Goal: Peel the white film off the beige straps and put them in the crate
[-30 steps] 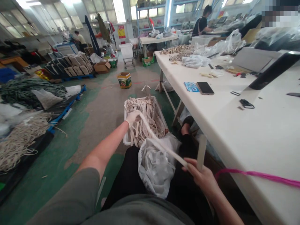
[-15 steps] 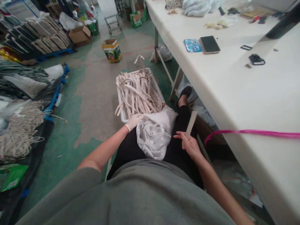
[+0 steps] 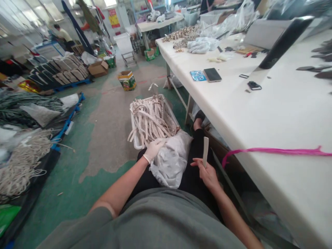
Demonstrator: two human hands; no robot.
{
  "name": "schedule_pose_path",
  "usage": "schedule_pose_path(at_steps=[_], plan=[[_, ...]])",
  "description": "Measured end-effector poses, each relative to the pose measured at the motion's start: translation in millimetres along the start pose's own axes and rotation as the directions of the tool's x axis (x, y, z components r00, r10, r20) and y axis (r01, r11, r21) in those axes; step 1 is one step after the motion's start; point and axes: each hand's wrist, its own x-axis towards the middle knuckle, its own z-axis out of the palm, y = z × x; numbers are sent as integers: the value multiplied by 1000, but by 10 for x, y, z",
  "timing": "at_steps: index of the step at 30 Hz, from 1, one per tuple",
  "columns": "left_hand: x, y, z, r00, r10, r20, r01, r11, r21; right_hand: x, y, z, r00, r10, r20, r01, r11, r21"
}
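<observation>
Left hand [image 3: 154, 148] moved onto one bag [image 3: 172, 164]; right hand [image 3: 208, 174] grips one strip [image 3: 205, 150].

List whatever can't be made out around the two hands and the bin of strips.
All in the head view:
- Left hand: curled on the white bag; its own fingers hide whether it has a grip on anything.
- Bag contents: hidden by crumpled plastic.
- Strip: lower end hidden inside the right hand.
- Bin: near wall covered by the bag and the left hand.
- Pink cord: cut off by the right edge.
</observation>
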Motion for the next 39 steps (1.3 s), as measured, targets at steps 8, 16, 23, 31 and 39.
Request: schedule_pose_path(at_steps=[8,16,23,31,39], plan=[[-411,732,-207,991,-41,128,95,885,-455,-3,-582,196,971,16,237,-69,973,219],[-557,925,-110,988,76,133,-14,911,-411,-59,-1221,702,909,-152,388,-9,923,384],[-683,868,11,936,44,349,53,963,-265,39,-1393,755,964,-119,239,3,900,437],[-698,666,6,836,-111,537,305,909,-286,276,-1510,542,990,-143,16,120,880,459],[-784,361,-457,810,-222,542,440,842,-312,624,-1287,-65,993,-42,-112,92,868,488]])
